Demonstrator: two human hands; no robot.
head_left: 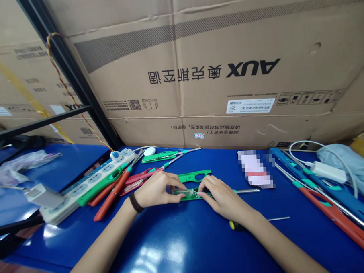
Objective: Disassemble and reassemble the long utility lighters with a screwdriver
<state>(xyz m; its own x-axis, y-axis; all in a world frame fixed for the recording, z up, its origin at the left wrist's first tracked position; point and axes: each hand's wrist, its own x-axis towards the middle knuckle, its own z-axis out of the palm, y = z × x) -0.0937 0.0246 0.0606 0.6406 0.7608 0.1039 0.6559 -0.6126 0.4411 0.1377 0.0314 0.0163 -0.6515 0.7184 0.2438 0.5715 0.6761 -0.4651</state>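
An opened green long-necked lighter (188,198) lies on the blue table (156,242), its metal tube (248,190) pointing right. Inside its body a clear fuel tank (187,191) shows. My left hand (155,190), with a dark band on the wrist, pinches the lighter's left end. My right hand (222,196) is closed at the other end of the tank, thumb and forefinger together near a thin pale wire; the exact grip is partly hidden. Just behind lies a separate green shell half (196,176). A screwdriver (233,225) with a yellow-tipped handle rests under my right forearm.
At left stand a power strip (90,182) with a white charger (41,197) and several green, orange and red lighters. A pixelated phone-like object (257,169) lies right of centre. Blue lighters and an orange lighter (339,216) lie far right. A large carton (196,39) walls the back.
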